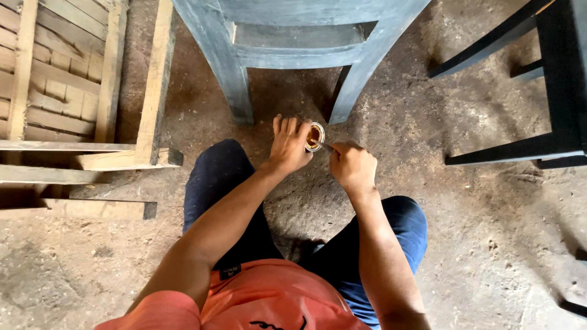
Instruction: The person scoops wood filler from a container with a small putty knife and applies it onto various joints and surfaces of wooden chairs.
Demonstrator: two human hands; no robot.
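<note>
Metal tin point(315, 135), small and open, is gripped by the left hand point(288, 145) just above the floor point(489, 232); the right hand point(353, 167) closes on a thin tool point(326, 146) at its rim. Better keep the tin level near the grey chair point(293, 49).

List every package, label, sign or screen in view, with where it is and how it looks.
Small round tin: held in the left hand, in front of the grey chair; metal rim, brownish contents; the right hand pokes a thin tool into it.
Small dark label: on the trouser waistband, rectangular.
No signs or screens.
</note>
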